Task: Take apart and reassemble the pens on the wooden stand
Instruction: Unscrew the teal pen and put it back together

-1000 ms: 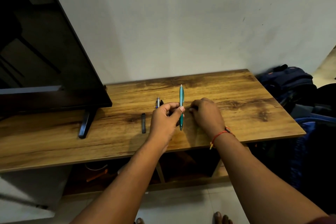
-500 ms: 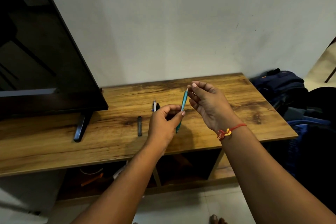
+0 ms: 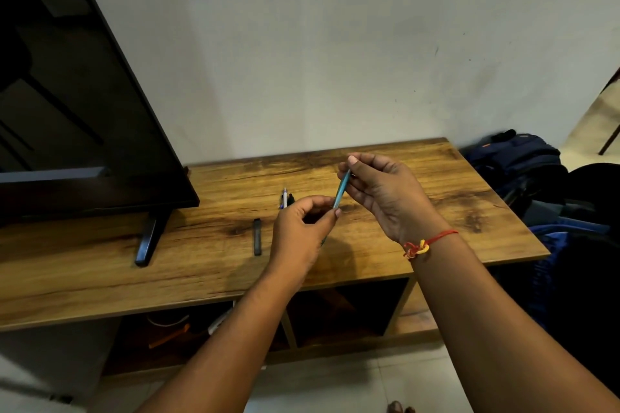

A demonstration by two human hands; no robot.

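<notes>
A teal pen (image 3: 341, 190) is held tilted above the wooden stand (image 3: 419, 225). My left hand (image 3: 302, 235) grips its lower half, hiding the tip. My right hand (image 3: 385, 193) pinches the pen's upper end between thumb and fingers. Behind my left hand, a white-and-blue pen (image 3: 284, 198) and a dark pen (image 3: 290, 199) lie side by side on the stand, partly hidden. A slim black pen part (image 3: 257, 237) lies flat to the left of my left hand.
A black TV (image 3: 67, 104) stands on the stand's left half, its foot (image 3: 151, 238) near the front. Dark backpacks (image 3: 523, 164) sit on the floor to the right. Open shelves below hold cables. A plain wall rises behind.
My right hand lifted off the stand and took the pen's upper end. My left hand tilted the pen from upright toward the right. The camera view shifted slightly.
</notes>
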